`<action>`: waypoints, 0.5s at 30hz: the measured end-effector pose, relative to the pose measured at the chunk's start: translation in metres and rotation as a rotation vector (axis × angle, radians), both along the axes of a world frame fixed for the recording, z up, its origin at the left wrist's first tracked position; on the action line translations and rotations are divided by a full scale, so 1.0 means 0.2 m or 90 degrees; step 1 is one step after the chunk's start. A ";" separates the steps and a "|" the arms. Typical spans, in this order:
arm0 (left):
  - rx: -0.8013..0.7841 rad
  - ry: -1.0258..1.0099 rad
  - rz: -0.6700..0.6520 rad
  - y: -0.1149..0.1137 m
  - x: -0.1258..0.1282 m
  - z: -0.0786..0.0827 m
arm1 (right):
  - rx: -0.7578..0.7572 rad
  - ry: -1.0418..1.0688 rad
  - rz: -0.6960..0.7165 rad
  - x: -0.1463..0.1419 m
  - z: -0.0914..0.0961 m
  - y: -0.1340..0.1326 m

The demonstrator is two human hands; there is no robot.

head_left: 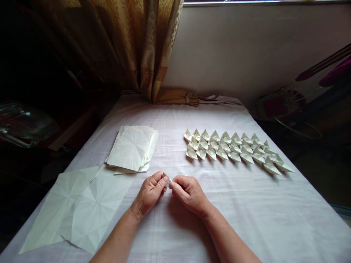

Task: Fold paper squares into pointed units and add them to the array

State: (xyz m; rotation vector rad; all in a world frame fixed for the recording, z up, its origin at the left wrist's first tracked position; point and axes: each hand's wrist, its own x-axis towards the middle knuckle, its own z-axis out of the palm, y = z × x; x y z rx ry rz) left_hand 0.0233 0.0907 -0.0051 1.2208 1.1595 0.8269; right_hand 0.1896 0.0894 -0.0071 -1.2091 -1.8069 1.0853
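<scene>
Between both hands, over the near middle of the cloth, is a small folded piece of white paper (pixel 168 182). My left hand (pixel 153 190) is closed, pinching its left side between thumb and fingers. The other side is pinched by my right hand (pixel 189 191), also closed. Most of the paper is hidden behind the fingers. Beyond my right hand stand several folded paper boats (pixel 212 151) in close rows. A stack of creased paper squares (pixel 134 148) lies beyond my left hand.
Larger creased sheets (pixel 91 212) overlap at the left, by the table's edge. All of this rests on a pale cloth (pixel 268 215). A gold curtain (pixel 149 47) hangs at the back, its tasselled end (pixel 192 98) on the cloth. Behind is a plain wall (pixel 233 51).
</scene>
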 end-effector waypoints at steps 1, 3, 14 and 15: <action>-0.002 0.001 0.006 0.00 0.00 0.00 | 0.008 -0.001 0.001 0.00 0.00 0.00; 0.004 0.011 0.023 0.00 0.01 0.00 | 0.023 -0.004 0.003 -0.01 -0.01 -0.01; 0.037 -0.006 0.072 -0.01 0.02 -0.04 | 0.125 0.005 -0.074 -0.02 -0.03 0.00; 0.043 -0.008 0.081 0.00 0.03 -0.05 | 0.156 0.001 -0.110 -0.02 -0.03 0.00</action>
